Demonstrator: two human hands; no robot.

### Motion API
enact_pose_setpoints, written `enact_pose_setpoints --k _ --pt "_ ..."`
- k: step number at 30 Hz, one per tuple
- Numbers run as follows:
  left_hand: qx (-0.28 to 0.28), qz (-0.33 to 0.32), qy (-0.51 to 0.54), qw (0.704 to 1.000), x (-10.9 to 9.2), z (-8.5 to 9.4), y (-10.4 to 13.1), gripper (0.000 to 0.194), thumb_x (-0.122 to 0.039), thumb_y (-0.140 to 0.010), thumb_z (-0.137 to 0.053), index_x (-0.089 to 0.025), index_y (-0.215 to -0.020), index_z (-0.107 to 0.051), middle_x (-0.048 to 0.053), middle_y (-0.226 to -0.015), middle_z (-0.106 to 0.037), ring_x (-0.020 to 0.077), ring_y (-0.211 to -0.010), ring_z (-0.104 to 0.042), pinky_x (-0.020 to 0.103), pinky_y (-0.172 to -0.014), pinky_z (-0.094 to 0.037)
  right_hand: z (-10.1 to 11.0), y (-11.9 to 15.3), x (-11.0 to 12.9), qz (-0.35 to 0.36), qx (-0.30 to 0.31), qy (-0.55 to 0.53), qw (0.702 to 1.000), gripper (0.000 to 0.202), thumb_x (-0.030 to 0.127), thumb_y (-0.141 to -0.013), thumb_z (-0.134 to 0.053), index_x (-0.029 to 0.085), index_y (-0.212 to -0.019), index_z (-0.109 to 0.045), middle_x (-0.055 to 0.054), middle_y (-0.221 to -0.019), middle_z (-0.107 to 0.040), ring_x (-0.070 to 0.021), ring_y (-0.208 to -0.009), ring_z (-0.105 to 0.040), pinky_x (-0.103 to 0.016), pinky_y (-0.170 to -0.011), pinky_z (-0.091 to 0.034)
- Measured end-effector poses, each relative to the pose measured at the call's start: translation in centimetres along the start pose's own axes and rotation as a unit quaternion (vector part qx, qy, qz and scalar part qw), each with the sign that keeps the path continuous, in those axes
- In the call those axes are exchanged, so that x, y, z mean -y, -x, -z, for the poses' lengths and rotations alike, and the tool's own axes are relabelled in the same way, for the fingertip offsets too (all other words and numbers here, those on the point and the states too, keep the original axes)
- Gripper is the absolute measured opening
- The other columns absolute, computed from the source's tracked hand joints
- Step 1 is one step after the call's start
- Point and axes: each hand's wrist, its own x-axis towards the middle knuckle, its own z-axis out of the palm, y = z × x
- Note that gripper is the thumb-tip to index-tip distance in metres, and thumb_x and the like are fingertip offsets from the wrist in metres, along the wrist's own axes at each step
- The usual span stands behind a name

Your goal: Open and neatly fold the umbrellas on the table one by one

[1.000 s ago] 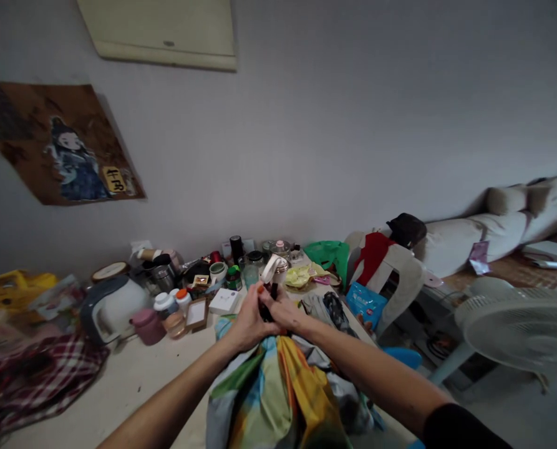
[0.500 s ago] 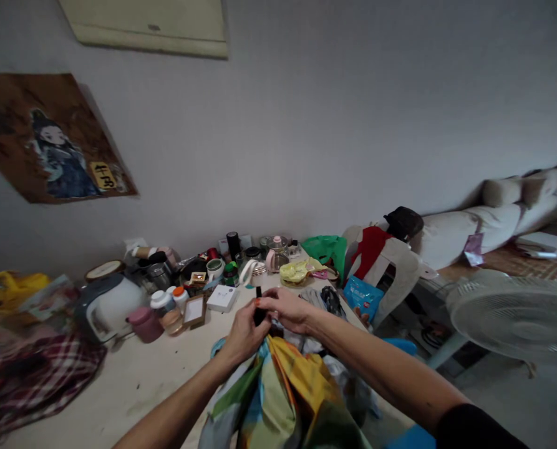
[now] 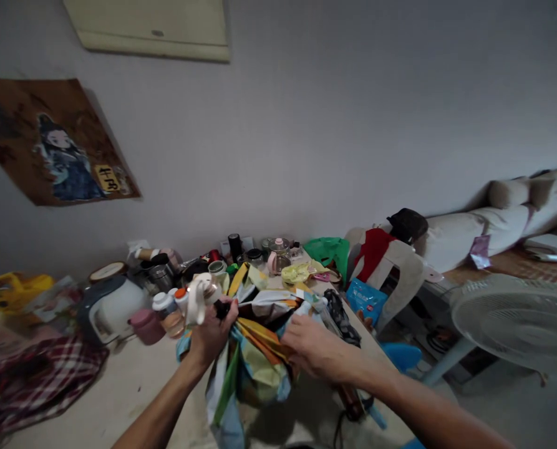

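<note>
A multicoloured cloth (image 3: 259, 362) in yellow, green, orange and pale blue is bunched over the table, its folds parted around a dark gap. On its left side, my left hand (image 3: 213, 333) is closed around a gathered part, with a small black piece (image 3: 221, 308) showing at the fingers. A white strap-like loop (image 3: 196, 302) stands up just beyond that hand. My right hand (image 3: 313, 349) has its fingers curled on the cloth's right edge. What lies under those fingers is hidden.
To the left stand an electric kettle (image 3: 114, 305), a pink jar (image 3: 146, 325), several bottles and a checked cloth (image 3: 39, 380). A black bundle (image 3: 341, 318) lies on the table's right side. Beyond the edge are a blue packet (image 3: 366, 300), a chair (image 3: 397, 274) and a fan (image 3: 516, 318).
My hands were together at the black piece; now they are apart, left hand leftward, right hand rightward and nearer. The cloth has spread wider and now covers the white box's place.
</note>
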Motion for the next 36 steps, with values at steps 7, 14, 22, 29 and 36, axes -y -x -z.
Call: enact_pose_setpoints --k 7,14,22,29,36 --pt "-0.078 -0.084 -0.086 0.990 1.0 2.3 0.1 0.019 -0.033 -0.085 -0.052 -0.021 -0.072 -0.059 0.000 -0.064 -0.065 0.0163 -0.059 -0.059 0.026 -0.061 -0.043 3.7 2.8 -2.6 -0.025 -0.067 -0.134 0.988 0.010 0.018 -0.087 -0.055 0.020 -0.079 -0.061 -0.005 -0.082 -0.060 -0.0194 -0.082 -0.053 -0.032 -0.077 -0.043" --pt "-0.089 -0.183 -0.067 0.977 -1.5 1.7 0.7 0.018 -0.026 -0.084 -0.055 -0.021 -0.068 -0.056 -0.002 -0.064 -0.061 0.0131 -0.061 -0.058 0.025 -0.065 -0.046 2.4 -0.7 -2.9 -0.154 -0.184 -0.147 0.960 0.026 0.020 -0.083 -0.059 0.016 -0.108 -0.059 -0.013 -0.108 -0.061 -0.0248 -0.100 -0.053 -0.040 -0.091 -0.042" --pt "-0.094 -0.220 -0.109 0.965 -0.5 2.4 1.8 0.018 -0.027 -0.084 -0.058 -0.019 -0.067 -0.057 -0.003 -0.064 -0.059 0.0128 -0.061 -0.057 0.025 -0.068 -0.045 0.6 -0.1 -7.9 -0.171 -0.051 -0.426 0.887 0.025 0.011 -0.067 -0.054 0.016 -0.087 -0.068 0.000 -0.079 -0.066 -0.0148 -0.073 -0.058 -0.024 -0.066 -0.045" --pt "-0.021 -0.219 -0.033 0.975 -0.1 2.4 2.4 0.015 -0.017 -0.085 -0.055 -0.018 -0.070 -0.054 -0.001 -0.068 -0.057 0.0123 -0.067 -0.056 0.026 -0.073 -0.045 -0.3 -0.8 -9.5 -0.233 -0.270 -0.368 0.859 0.019 0.032 -0.076 -0.056 0.018 -0.086 -0.064 -0.003 -0.080 -0.067 -0.0168 -0.074 -0.060 -0.030 -0.070 -0.048" --pt "-0.048 -0.159 0.052 0.985 -2.6 2.6 2.7 0.017 -0.017 -0.085 -0.056 -0.018 -0.069 -0.055 -0.002 -0.066 -0.057 0.0107 -0.062 -0.054 0.023 -0.063 -0.043 0.1 0.1 -10.3 -0.239 -0.346 -0.204 0.884 0.021 0.012 -0.071 -0.055 0.019 -0.087 -0.066 -0.007 -0.086 -0.062 -0.0242 -0.090 -0.055 -0.043 -0.090 -0.041"
